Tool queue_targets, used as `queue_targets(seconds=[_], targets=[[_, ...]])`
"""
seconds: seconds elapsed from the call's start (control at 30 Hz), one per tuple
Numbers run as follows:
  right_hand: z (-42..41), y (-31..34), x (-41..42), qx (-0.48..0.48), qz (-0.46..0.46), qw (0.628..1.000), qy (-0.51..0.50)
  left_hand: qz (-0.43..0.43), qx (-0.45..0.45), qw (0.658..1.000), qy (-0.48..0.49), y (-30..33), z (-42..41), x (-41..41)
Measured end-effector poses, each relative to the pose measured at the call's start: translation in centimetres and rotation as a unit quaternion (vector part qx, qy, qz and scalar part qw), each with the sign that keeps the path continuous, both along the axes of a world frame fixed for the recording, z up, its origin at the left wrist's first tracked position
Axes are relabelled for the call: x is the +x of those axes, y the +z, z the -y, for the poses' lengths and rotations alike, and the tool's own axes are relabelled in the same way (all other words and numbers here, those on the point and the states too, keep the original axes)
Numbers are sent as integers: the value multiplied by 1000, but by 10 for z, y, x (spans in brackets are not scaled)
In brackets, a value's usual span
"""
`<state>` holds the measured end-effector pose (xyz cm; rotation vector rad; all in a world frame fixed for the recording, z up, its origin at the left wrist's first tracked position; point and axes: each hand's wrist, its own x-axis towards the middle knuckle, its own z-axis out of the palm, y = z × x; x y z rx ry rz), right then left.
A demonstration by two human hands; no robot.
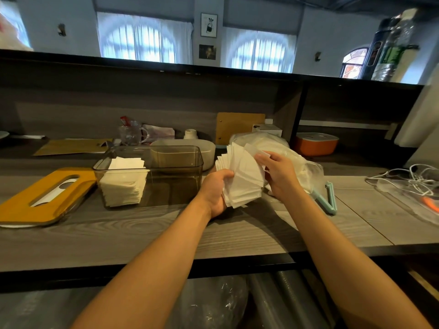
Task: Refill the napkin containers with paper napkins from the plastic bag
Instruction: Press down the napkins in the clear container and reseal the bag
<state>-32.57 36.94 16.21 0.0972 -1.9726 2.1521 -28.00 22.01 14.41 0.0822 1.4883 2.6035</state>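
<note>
A fanned stack of white paper napkins point(244, 176) is held above the counter between both hands. My left hand point(215, 193) grips its lower left edge from below. My right hand point(278, 173) holds the upper right side, fingers curled over the top napkins. Behind it lies the clear plastic bag point(306, 162) with more napkins inside. To the left stands a smoky transparent napkin container point(175, 162), open on top, with a white napkin stack point(123, 184) filling its left part. The right part of the container holds nothing.
The container's yellow lid point(40, 195) with a slot lies at the left. A teal bag clip point(329, 198) lies right of the bag. A grey lidded box point(209, 148), an orange box point(316, 143), a glass jar point(130, 134) and tangled white cables point(418, 179) line the back and right.
</note>
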Motion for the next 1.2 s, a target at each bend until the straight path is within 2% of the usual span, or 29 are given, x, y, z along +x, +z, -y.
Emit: queue_targets(seconds=[0.1,0.23,0.37,0.43,0.53,0.6,0.67,0.73,0.83,0.9,0.93,1.0,1.13,1.2], targets=[[0,2,3,-31,8,999,16,1,9,1000,-18,-1,1,0],[4,1,4,45,-2,999,28,7,34,997,-62,-1,2,1],[4,1,5,124,-47,991,18,-7,-19,999,-41,-5,1,-2],[5,0,5,143,-31,989,4,-16,-41,999,-25,-8,0,-4],[9,0,6,47,93,993,54,-31,-40,999,-11,-10,0,-8],[10,3,11,4,157,982,109,-35,-41,998,-7,-11,1,-10],[9,3,13,23,139,984,109,-17,-34,999,-5,-9,1,-9],[8,3,12,37,113,992,39,-2,-12,1000,-7,-9,0,-11],[3,6,12,-20,87,995,-37,-10,37,999,-3,-7,1,-13],[-3,10,14,-61,32,997,-19,10,58,998,-2,-6,3,-12],[-4,12,15,-52,-4,999,7,29,62,998,-1,-5,4,-10],[1,14,23,44,-64,996,47,55,64,996,-18,-4,6,-8],[24,-1,18,231,-67,971,18,43,46,997,-37,-5,6,-11],[33,-8,15,265,-67,962,16,27,29,999,-35,-6,4,-12]])
